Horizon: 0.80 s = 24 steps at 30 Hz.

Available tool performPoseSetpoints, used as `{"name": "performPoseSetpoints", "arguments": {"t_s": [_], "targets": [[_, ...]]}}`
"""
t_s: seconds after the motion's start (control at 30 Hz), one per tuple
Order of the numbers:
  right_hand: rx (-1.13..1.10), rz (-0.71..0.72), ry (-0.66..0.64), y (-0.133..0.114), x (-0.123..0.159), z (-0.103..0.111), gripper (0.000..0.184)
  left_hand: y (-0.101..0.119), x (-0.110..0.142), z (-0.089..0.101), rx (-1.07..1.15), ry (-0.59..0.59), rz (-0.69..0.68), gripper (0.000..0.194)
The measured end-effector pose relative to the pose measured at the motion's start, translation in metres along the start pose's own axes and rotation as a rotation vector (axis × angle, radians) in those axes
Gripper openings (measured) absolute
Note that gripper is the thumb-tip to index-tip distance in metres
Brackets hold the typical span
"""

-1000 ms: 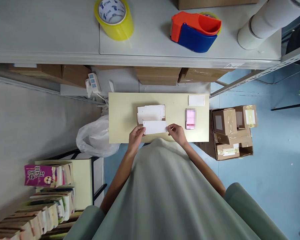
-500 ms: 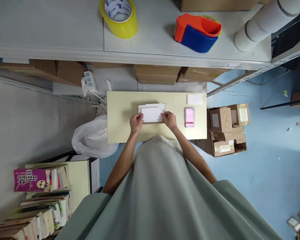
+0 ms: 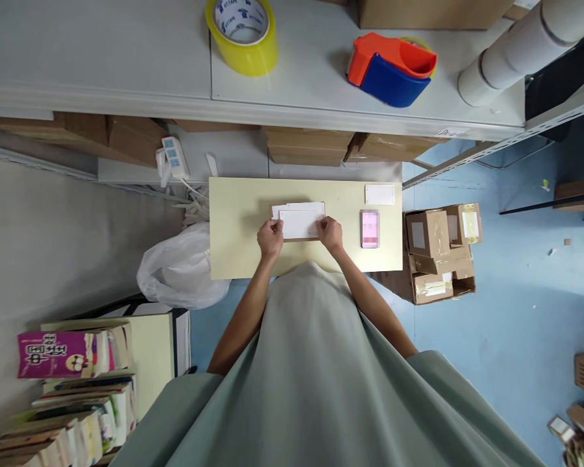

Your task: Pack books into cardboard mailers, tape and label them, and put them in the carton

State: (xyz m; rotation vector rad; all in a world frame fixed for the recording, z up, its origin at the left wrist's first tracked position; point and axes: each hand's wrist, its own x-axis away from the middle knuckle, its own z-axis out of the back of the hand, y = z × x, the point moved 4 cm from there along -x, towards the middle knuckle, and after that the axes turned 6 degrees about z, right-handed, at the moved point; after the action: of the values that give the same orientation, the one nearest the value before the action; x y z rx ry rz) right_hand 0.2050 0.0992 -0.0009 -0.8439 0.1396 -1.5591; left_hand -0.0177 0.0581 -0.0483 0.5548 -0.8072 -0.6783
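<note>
White slip (image 3: 299, 224), probably paper, between hands (image 3: 271, 239) (image 3: 329, 234)

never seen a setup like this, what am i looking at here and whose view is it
There is no machine: these are a person's bare hands, seen by a camera worn on the head, looking forward and down. The left hand and right hand hold a white card by its ends, above more white pieces with a brown edge showing. On the pale table, to the right, lie a pink-faced phone and a white slip. The shelf beyond carries a yellow tape roll.
</note>
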Motion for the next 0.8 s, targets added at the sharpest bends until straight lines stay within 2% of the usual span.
{"name": "performPoseSetpoints", "arguments": {"t_s": [0.17,0.43,0.6,0.7,0.8], "targets": [[0.018,-0.023,-0.010,-0.002,-0.001,-0.001,0.016,0.001,0.000,0.001,-0.028,0.013,-0.024,0.026],[0.036,-0.097,-0.079,0.008,-0.011,0.007,0.019,-0.002,-0.004,0.000,0.008,-0.037,-0.013,0.030],[0.076,-0.064,-0.203,0.007,-0.011,0.010,0.011,-0.001,-0.004,0.001,0.009,-0.040,-0.006,0.028],[0.082,-0.063,-0.233,0.000,-0.021,0.011,0.008,0.000,-0.004,0.001,0.006,-0.040,-0.001,0.028],[0.071,-0.067,-0.186,-0.010,-0.039,0.014,0.008,0.001,-0.005,0.001,0.001,-0.041,0.004,0.029]]}}
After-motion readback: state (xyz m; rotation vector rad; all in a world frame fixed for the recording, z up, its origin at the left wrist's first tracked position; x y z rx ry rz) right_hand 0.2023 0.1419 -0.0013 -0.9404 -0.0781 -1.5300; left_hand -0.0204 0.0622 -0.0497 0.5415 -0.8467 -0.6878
